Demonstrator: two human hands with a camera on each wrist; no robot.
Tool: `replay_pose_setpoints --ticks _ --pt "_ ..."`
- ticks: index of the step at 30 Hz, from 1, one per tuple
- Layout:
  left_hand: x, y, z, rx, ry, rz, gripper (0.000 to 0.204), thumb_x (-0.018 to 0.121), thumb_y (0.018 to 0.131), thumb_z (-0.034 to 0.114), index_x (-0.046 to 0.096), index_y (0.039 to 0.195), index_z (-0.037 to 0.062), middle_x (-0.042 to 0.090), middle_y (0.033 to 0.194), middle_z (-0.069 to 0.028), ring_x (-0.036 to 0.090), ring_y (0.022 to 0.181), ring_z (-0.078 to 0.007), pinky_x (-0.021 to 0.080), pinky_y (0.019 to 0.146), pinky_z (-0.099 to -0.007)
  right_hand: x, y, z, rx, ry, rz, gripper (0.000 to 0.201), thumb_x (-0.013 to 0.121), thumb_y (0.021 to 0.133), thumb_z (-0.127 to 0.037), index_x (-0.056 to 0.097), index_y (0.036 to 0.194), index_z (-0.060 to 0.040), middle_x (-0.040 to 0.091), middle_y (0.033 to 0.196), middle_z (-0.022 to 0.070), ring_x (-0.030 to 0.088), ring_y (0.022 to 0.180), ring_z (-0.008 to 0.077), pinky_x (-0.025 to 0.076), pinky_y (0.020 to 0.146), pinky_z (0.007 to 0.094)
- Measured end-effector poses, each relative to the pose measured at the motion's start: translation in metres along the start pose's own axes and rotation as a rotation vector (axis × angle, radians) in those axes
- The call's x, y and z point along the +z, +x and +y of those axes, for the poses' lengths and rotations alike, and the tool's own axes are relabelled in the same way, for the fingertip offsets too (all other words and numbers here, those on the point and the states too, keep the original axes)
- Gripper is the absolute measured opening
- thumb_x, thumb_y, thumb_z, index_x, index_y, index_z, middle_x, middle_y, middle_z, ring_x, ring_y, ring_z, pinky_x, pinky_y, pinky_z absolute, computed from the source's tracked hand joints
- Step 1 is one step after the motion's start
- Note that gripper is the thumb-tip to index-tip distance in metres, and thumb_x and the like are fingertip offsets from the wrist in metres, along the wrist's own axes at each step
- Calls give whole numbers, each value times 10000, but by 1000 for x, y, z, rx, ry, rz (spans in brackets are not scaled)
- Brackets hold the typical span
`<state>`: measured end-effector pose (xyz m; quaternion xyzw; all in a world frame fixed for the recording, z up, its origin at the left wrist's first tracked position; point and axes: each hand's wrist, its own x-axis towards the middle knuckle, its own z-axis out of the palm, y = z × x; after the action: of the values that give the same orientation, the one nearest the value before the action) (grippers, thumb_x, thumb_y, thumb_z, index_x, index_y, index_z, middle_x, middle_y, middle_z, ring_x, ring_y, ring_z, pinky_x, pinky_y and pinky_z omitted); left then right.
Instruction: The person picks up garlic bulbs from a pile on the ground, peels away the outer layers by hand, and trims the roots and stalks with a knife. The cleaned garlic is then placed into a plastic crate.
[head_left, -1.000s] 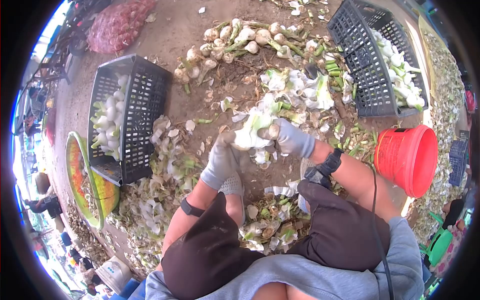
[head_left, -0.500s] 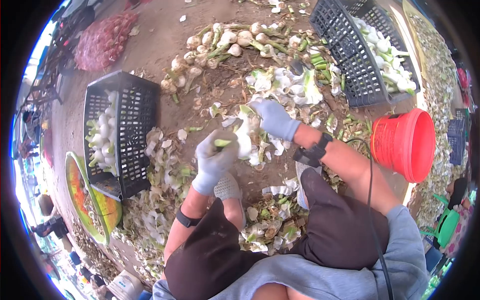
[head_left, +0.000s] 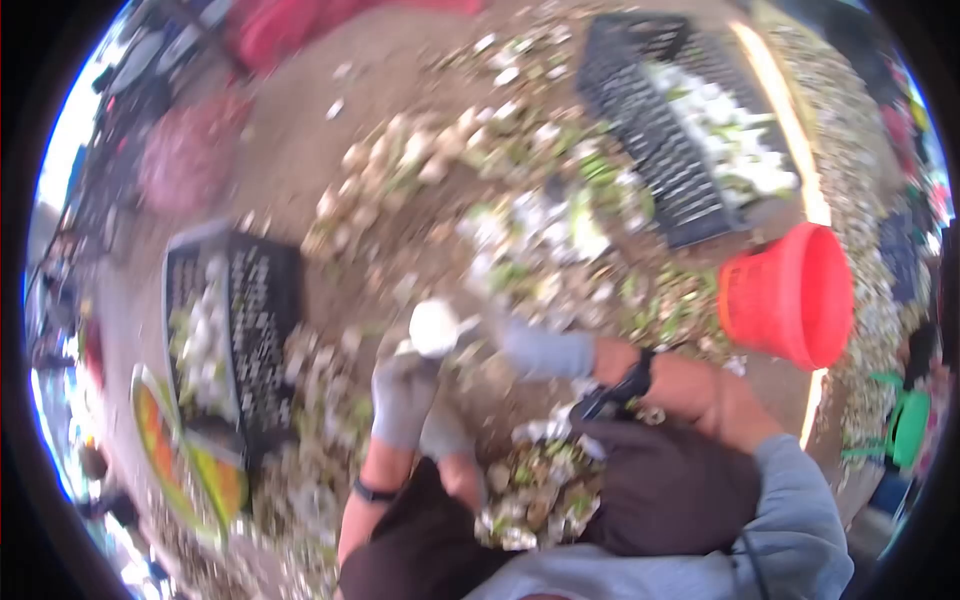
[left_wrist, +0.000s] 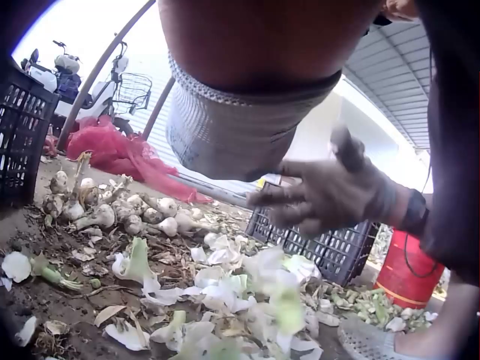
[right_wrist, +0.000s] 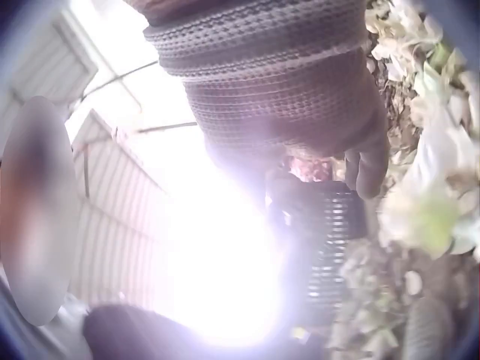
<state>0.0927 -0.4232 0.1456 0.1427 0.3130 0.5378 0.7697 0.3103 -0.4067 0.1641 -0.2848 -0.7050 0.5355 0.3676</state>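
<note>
Left hand (head_left: 403,395) holding bulb (head_left: 433,327), bulb-filled crate (head_left: 262,300)

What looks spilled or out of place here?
Peelings litter the ground around the hands instead of filling the red bucket. The left hand holds a white bulb; nothing looks damaged.

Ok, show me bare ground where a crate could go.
Bare dirt lies between the red net sack and the unpeeled bulb pile. It is crowded with peelings from there toward the red bucket, and beside the left crate.
</note>
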Motion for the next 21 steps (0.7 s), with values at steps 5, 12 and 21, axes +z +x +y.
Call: replay_pose_setpoints --ticks 5,12,21 --pt "25 8 -16 -68 138 -80 501 568 754 -6 514 1252 20 630 1111 -165 660 820 -229 552 614 -332 -21 -8 22 252 748 186 756 734 840 -238 332 1456 -63 514 1255 51 488 1146 176 382 1019 343" --pt "-9 19 -34 -266 410 213 431 585 803 61 506 1221 -11 644 895 -146 628 707 -211 517 636 -302 -183 -13 -46 -264 1200 503 728 649 858 -502 365 1350 -46 547 1266 185 665 841 228 589 681 313" --pt "-40 24 -56 -381 886 -98 357 584 847 59 568 1200 10 639 942 -58 603 816 -107 493 723 -253 -131 -7 116 524 -875 300 856 710 792 -355 253 1491 -170 367 1438 180 366 1315 366 384 1009 520"
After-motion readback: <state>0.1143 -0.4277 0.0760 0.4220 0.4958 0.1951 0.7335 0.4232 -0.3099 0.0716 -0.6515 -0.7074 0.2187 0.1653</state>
